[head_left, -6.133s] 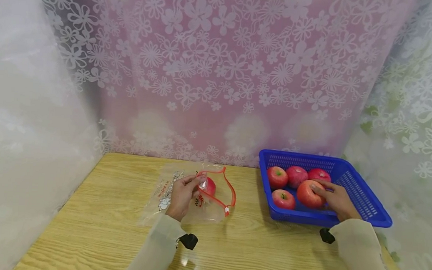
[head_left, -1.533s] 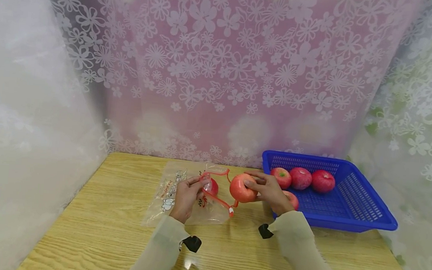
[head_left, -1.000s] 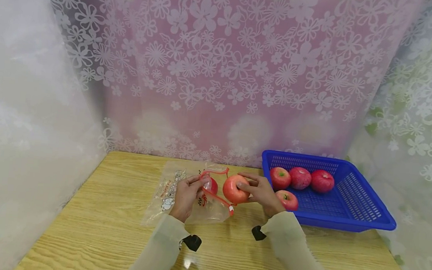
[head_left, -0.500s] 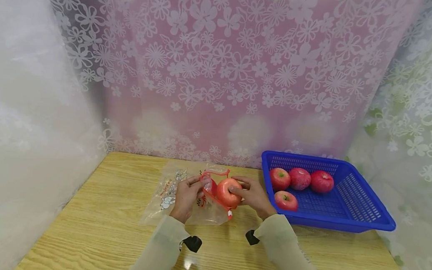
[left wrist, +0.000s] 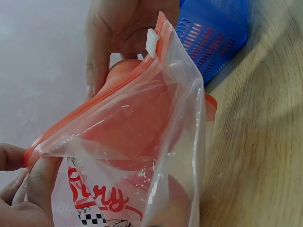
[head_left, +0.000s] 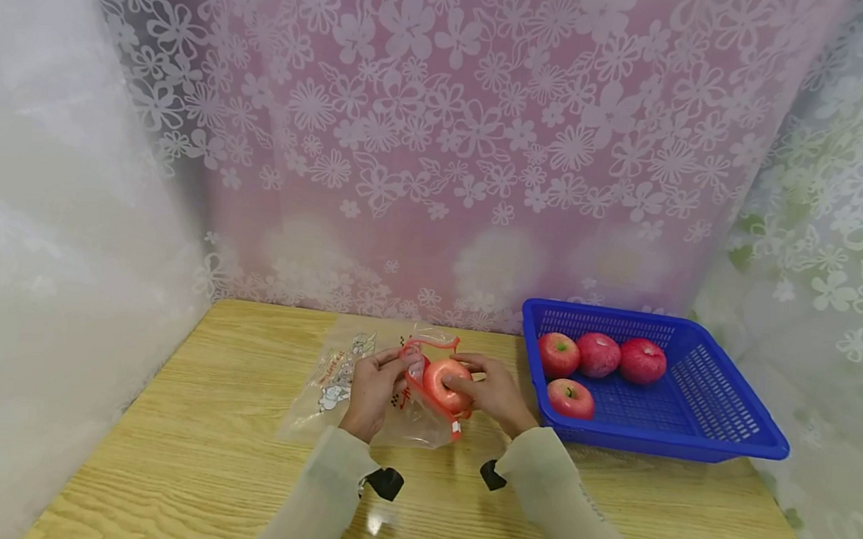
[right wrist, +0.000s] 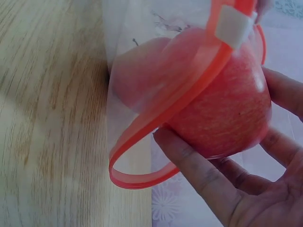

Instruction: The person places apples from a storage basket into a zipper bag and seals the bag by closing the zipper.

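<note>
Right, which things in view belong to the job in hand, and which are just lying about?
In the job:
left hand, pinching the zip bag
right hand, holding an apple at the bag's mouth
second apple inside the bag
probably the blue basket and its four apples

Just there:
wooden table
floral sheeting
</note>
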Tool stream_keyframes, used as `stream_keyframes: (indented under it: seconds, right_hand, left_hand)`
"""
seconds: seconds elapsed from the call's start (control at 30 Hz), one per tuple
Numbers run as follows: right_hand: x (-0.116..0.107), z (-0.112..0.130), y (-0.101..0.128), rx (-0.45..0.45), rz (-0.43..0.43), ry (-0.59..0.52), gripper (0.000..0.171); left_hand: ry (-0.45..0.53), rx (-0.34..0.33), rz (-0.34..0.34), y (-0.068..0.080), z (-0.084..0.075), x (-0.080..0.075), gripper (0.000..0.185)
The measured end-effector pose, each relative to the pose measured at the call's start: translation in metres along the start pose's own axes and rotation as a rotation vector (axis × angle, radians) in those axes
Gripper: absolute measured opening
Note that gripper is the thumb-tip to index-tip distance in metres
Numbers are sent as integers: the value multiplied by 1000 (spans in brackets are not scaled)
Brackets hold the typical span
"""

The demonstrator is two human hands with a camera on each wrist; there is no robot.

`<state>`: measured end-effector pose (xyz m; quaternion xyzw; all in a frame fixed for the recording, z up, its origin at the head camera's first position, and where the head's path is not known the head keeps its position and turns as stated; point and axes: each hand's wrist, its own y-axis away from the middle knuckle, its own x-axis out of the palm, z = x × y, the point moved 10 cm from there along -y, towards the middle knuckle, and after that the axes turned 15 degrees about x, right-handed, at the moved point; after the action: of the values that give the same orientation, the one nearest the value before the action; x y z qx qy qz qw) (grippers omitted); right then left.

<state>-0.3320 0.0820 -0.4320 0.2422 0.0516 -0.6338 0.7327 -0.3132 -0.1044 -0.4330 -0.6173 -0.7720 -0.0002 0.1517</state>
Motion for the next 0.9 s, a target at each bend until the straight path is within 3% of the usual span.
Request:
stream_keyframes:
  seconds: [0.4,0.7,0.9]
  right_hand:
    - [3,0,1,-7,-42,74,52]
    - [2,-3,2,-10,60,-113,35]
    - [-14,-9,4,-7,25,-148,31]
  left_hand:
    - [-2,-4,-12,1,-1,0,27]
    - [31,-2,-22,0,-2,-1,30]
    - [37,-16,-41,0,-2,-3,28]
